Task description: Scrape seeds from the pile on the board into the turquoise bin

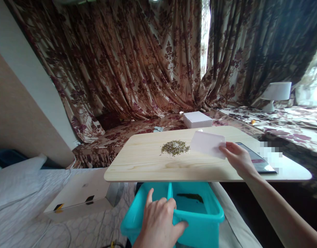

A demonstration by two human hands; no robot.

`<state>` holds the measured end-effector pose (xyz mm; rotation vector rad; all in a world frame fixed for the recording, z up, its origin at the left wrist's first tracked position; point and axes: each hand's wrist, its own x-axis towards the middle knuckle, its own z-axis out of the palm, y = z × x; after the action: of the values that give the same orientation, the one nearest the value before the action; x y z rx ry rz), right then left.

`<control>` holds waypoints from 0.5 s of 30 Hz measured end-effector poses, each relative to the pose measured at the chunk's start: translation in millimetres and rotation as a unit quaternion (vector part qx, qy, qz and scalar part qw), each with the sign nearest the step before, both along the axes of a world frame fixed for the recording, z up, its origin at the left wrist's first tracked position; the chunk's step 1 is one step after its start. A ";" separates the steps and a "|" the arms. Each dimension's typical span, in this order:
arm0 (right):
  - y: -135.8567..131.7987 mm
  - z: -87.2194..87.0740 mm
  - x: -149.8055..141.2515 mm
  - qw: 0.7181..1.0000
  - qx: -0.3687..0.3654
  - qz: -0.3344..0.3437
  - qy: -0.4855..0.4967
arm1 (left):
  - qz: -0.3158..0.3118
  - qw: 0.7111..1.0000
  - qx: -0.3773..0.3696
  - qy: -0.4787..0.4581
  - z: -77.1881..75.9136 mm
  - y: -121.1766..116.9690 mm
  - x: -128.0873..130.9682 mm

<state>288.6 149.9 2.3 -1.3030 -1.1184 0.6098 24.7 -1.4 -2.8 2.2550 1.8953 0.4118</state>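
My right hand (237,156) pinches one edge of a thin, whitish translucent plastic sheet (208,144), held tilted over the wooden tabletop (140,168). Just left of the sheet lies a loose pile of small green and whitish grains (175,147). My left hand (160,218) is on the near rim of a turquoise two-compartment bin (199,216), by its divider. Its index finger points forward while the other fingers curl over the rim. Some dark greenish material (190,197) lies in the bin's right compartment; my left hand partly covers the left one.
A dark-framed tablet (261,163) lies on the tabletop beside my right forearm. Behind the table are a white box (197,119) and a white lamp (277,92). Another white box (80,193) rests on the bed at left. The bin stands below the table's front edge.
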 end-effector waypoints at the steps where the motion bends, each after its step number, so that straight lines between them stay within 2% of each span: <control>1: 7.0 -0.8 0.5 1.000 0.005 -0.011 -0.008 | -0.002 1.000 -0.001 0.004 -0.2 0.1 0.6; 3: 18.8 -3.3 -0.1 1.000 0.008 -0.016 -0.017 | -0.007 1.000 -0.004 0.008 -0.8 0.4 1.7; 7: 32.4 -10.1 -7.4 0.999 0.013 0.035 -0.025 | -0.007 1.000 -0.005 0.009 -1.2 1.1 3.0; 15: 29.4 -14.7 -24.6 0.994 0.023 0.101 -0.040 | 0.002 1.000 0.002 0.009 -0.1 0.8 -0.2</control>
<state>264.0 179.3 -12.3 -1.1925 -1.3332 0.6823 24.5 -0.6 -2.9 2.2656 1.9089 0.3987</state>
